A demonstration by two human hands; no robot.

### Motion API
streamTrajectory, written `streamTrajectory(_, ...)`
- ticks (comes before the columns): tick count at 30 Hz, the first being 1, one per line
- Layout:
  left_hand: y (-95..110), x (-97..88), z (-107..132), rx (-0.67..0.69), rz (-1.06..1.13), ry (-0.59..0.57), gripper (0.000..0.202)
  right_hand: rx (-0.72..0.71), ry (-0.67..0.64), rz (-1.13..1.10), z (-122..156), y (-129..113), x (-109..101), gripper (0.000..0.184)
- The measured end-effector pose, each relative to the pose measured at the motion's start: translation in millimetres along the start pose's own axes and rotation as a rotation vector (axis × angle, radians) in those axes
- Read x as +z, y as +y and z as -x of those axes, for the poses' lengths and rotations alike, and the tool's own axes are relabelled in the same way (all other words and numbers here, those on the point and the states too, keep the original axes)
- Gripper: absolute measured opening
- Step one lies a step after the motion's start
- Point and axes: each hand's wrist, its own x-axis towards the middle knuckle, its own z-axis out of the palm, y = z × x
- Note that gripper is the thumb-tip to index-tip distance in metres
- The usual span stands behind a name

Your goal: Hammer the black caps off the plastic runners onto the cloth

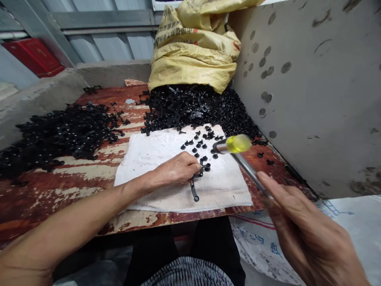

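My left hand [180, 169] is closed on a black branched plastic part [195, 192], which lies on a white cloth [149, 196]. One curved arm of the part sticks out toward me; the hand hides some of the rest. In my right hand [312, 226] is a mallet [248, 167] with a metal shaft and a clear yellow striking face. Its head is raised above the right side of the cloth, slightly blurred. Several small black stud-like caps [199, 145] lie scattered on the cloth just beyond my left hand.
A large heap of black parts [59, 135] covers the table's left side. A yellow woven sack [193, 63] spills small black pieces [196, 107] at the back. A grey stained panel [312, 99] walls off the right. The worn red tabletop [131, 222] ends in front of my lap.
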Motion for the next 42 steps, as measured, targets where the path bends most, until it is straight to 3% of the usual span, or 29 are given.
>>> streamTrajectory(2, -1, 0.0, 0, 0.001, 0.0, -0.001, 0.03, 0.038, 0.02, 0.009, 0, 0, -1, 0.069)
streamTrajectory(7, -3, 2.0, 0, -0.035, 0.034, -0.011, 0.029, -0.029, -0.162, 0.009, 2, 12, 6, 0.063)
streamTrajectory(11, -5, 3.9, 1, -0.026, 0.061, -0.01, 0.031, 0.1, 0.013, -0.077, 4, 10, 7, 0.065)
streamTrajectory(15, -8, 5.8, 0, -0.069, 0.071, -0.01, 0.03, 0.029, -0.106, -0.037, 12, 12, 14, 0.063)
streamTrajectory(18, -7, 5.8, 0, -0.054, 0.068, -0.004, 0.03, 0.08, -0.062, -0.063, 19, 16, 20, 0.065)
streamTrajectory(20, -3, 5.1, 2, -0.036, 0.049, -0.002, 0.03, 0.107, -0.07, -0.109, 20, 16, 21, 0.057)
streamTrajectory(22, 1, 4.8, 5, -0.017, 0.007, 0.006, 0.031, 0.161, -0.125, -0.188, 13, 14, 19, 0.043)
streamTrajectory(27, 17, 12.7, 17, 0.171, -0.127, -0.036, 0.029, 0.482, -0.217, -0.531, -30, 5, 15, 0.025)
streamTrajectory(30, 29, 20.5, 26, 0.274, -0.242, -0.099, 0.024, 0.521, -0.351, -0.681, -52, 4, 23, 0.023)
streamTrajectory(35, 31, 25.1, 38, 0.339, -0.425, -0.078, 0.021, 0.587, -0.571, -0.959, -61, 1, 34, 0.027)
streamTrajectory(37, 23, 25.0, 41, 0.315, -0.362, 0.009, 0.015, 0.647, -0.586, -1.035, -61, -2, 35, 0.028)
streamTrajectory(39, 13, 25.6, 43, 0.245, -0.166, 0.217, 0.01, 0.712, -0.535, -1.07, -61, -4, 35, 0.03)
streamTrajectory(41, 5, 27.5, 44, 0.14, 0.16, 0.381, 0.033, 0.779, -0.452, -1.098, -63, -6, 37, 0.033)
streamTrajectory(42, 2, 28.9, 44, 0.088, 0.337, 0.387, 0.043, 0.806, -0.417, -1.117, -64, -8, 39, 0.035)
